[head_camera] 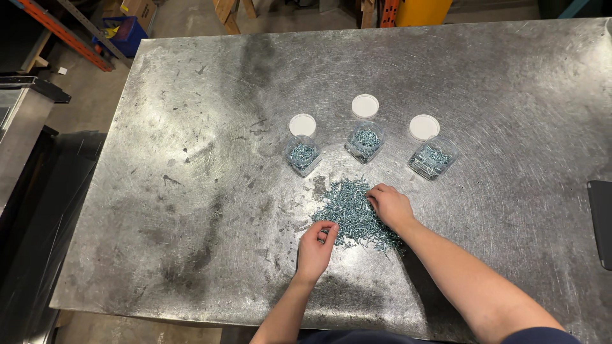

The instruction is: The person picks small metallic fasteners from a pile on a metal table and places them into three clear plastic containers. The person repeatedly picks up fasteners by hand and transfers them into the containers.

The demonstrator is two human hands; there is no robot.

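A pile of small silvery-blue screws (349, 210) lies on the scratched metal table (191, 191). My left hand (315, 245) rests at the pile's near-left edge, thumb and fingers pinched around a few screws. My right hand (390, 205) lies palm down on the pile's right side, fingers curled into the screws. Beyond the pile stand three open clear jars partly filled with screws: left jar (303, 155), middle jar (365, 141), right jar (433, 158). A round white lid lies behind each: left lid (302, 125), middle lid (364, 106), right lid (424, 127).
A dark flat object (601, 220) sits at the table's right edge. Left of the table are a dark cart or bench (38, 210) and orange racking beams (64, 35). A blue bin (127, 35) and a yellow container (422, 11) stand on the floor beyond.
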